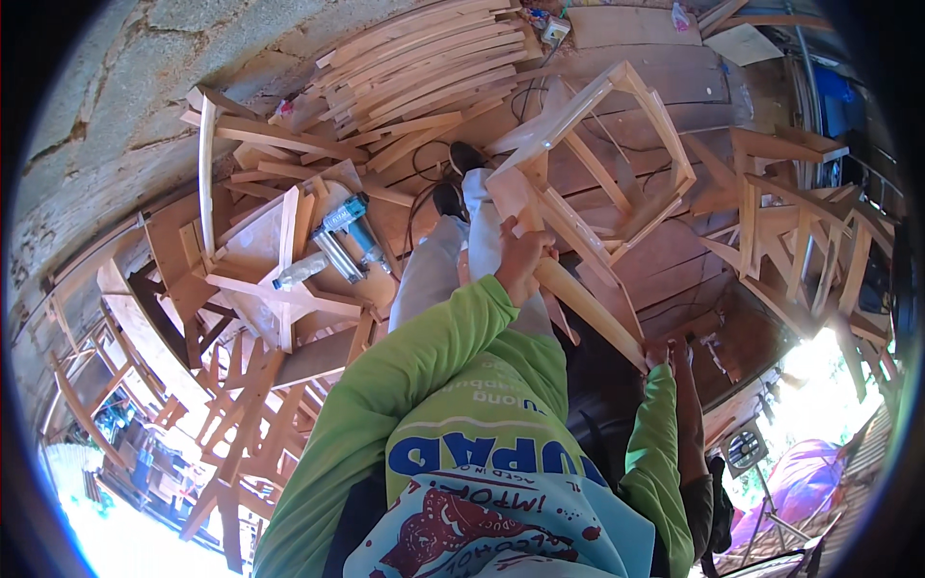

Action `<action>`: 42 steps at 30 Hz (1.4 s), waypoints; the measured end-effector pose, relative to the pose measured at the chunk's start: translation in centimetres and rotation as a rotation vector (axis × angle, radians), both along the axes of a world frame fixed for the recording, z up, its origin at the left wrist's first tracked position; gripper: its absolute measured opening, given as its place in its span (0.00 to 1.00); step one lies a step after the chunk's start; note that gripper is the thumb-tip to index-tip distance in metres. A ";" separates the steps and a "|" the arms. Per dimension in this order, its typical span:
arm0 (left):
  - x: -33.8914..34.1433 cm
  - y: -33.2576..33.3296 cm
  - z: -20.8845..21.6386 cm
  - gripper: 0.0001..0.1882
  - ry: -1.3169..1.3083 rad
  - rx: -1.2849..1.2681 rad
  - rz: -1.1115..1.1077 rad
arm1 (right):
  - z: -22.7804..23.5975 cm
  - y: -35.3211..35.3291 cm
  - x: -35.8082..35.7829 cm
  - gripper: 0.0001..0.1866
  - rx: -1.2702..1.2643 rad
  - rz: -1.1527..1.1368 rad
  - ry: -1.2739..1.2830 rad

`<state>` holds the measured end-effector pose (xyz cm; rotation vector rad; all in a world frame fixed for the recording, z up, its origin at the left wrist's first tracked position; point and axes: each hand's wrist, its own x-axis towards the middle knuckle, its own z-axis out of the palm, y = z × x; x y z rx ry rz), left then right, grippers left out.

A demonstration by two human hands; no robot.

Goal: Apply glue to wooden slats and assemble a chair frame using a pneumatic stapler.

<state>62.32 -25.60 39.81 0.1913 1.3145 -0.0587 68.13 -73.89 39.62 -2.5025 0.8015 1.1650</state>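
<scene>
At centre, my left grip [525, 258] clasps the wooden frame [578, 228], best kept steady; lower right, I cannot tell whether my right grip [658, 351] grasps it.

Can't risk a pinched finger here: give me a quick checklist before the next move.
1. Left hand gripping the wooden chair frame: ok, curled on it.
2. Right hand holding firmly: cannot tell, too small.
3. Co-worker's hand well clear of the right hand: not ok, close beside it.
4. Pneumatic nail gun set down: ok, lying on wooden parts to the left.
5. Chair frame's joints tight: cannot tell.
</scene>
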 end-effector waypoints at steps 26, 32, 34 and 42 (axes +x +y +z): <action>-0.5 -1.3 0.0 0.47 -0.034 0.012 -0.015 | -0.7 0.1 0.4 0.13 -0.009 -0.125 0.162; -0.5 -0.7 -0.8 0.45 -0.093 0.014 -0.066 | -1.4 -0.9 0.1 0.13 0.007 -0.159 0.177; -0.3 -0.4 -0.5 0.41 -0.085 0.031 -0.055 | -1.4 -0.8 0.0 0.13 -0.046 -0.153 0.159; 2.3 2.8 -0.8 0.23 -0.150 0.079 -0.145 | -0.6 4.0 1.0 0.13 -0.168 -0.063 0.263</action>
